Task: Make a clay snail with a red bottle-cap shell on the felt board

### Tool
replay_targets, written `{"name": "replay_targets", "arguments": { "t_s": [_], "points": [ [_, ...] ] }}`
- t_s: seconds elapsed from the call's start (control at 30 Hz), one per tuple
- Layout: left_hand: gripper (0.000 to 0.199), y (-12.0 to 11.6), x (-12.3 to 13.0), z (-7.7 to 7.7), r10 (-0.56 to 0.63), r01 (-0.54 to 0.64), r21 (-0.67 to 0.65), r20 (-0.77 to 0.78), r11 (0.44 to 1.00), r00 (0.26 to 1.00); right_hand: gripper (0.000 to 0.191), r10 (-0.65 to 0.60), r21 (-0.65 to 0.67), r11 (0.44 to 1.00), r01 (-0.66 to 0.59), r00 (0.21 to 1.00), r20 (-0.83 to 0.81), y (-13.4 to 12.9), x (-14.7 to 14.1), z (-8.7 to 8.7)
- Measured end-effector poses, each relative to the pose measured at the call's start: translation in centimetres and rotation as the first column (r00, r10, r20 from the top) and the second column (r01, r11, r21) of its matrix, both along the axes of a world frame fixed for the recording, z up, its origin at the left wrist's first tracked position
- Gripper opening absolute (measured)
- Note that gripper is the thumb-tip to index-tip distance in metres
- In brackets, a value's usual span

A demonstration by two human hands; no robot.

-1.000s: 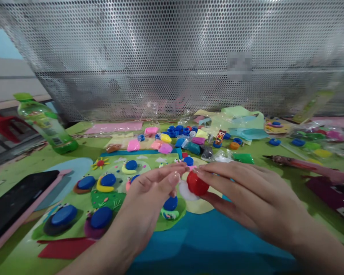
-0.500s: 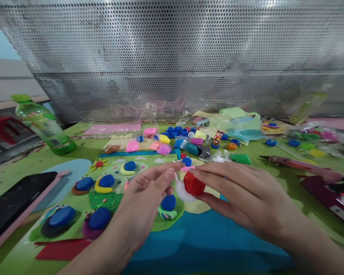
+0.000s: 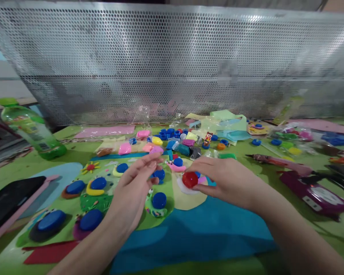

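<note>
A red bottle cap (image 3: 190, 180) with white clay (image 3: 184, 190) along its lower left side is gripped between the thumb and fingers of my right hand (image 3: 226, 181). It is over the cream paper patch (image 3: 185, 204). My left hand (image 3: 136, 185) is raised to its left, fingers loosely stretched and holding nothing. Just right of that hand, a blue cap snail (image 3: 159, 200) with patterned clay sits on the green paper. A pink clay snail (image 3: 176, 165) is behind the red cap. Several more blue cap snails, including a yellow one (image 3: 95, 187), lie to the left.
Clay packets (image 3: 125, 148) and blue caps (image 3: 170, 132) lie at the back, before a perforated metal panel (image 3: 149, 68). A green bottle (image 3: 31, 131) and black phone (image 3: 14, 198) are on the left. A glue gun (image 3: 281, 162) and purple device (image 3: 312, 194) are on the right.
My right hand has lowered the red cap and white clay toward the cream paper. My left hand has drawn away from the white clay to the left. The view has shifted slightly.
</note>
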State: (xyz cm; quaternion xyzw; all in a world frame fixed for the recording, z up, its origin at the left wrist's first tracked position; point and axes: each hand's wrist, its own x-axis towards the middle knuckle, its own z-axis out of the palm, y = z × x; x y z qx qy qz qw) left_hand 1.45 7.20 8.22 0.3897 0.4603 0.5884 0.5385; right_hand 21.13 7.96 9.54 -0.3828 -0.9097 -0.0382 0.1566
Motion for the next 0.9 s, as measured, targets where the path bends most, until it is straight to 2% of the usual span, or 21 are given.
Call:
{"name": "replay_targets", "arguments": {
  "t_s": [0.07,0.17,0.23,0.3,0.4,0.57,0.73,0.8,0.9],
  "points": [
    [0.015,0.1,0.2,0.0,0.031,-0.03,0.033,-0.028,0.999,0.999,0.017,0.005,-0.203,0.979,0.01,0.997,0.074,0.3,0.2,0.0],
    [0.016,0.3,0.2,0.0,0.055,-0.048,0.078,-0.077,0.996,0.996,0.016,-0.042,-0.374,0.925,0.07,0.996,0.082,0.5,0.9,0.0],
    [0.015,0.3,0.2,0.0,0.05,-0.041,0.09,-0.107,0.995,0.993,0.015,-0.15,-0.419,0.892,0.168,0.986,0.077,0.6,1.8,0.0],
    [0.013,0.2,0.2,0.0,0.03,-0.019,0.09,-0.134,0.996,0.991,0.012,-0.257,-0.473,0.827,0.305,0.952,0.165,0.8,2.7,-0.1],
    [0.01,0.0,0.3,0.0,-0.006,0.02,0.083,-0.171,0.996,0.985,0.031,-0.291,-0.546,0.717,0.433,0.898,0.33,1.2,3.3,-0.3],
    [0.011,-0.2,0.1,-0.2,-0.041,0.073,0.11,-0.267,0.991,0.963,0.038,-0.227,-0.663,0.606,0.44,0.894,0.386,2.1,3.1,-0.8],
    [0.014,0.0,-0.5,-0.9,-0.063,0.106,0.127,-0.302,0.986,0.951,0.043,-0.209,-0.695,0.535,0.48,0.873,0.441,3.0,3.1,-1.4],
    [0.014,0.2,-0.5,-1.1,-0.073,0.118,0.131,-0.307,0.984,0.949,0.043,-0.202,-0.704,0.518,0.485,0.87,0.45,3.3,3.1,-1.6],
    [0.011,0.2,-0.5,-1.2,-0.091,0.138,0.13,-0.314,0.982,0.945,0.04,-0.206,-0.707,0.522,0.477,0.875,0.438,3.3,3.1,-1.8]
  ]
}}
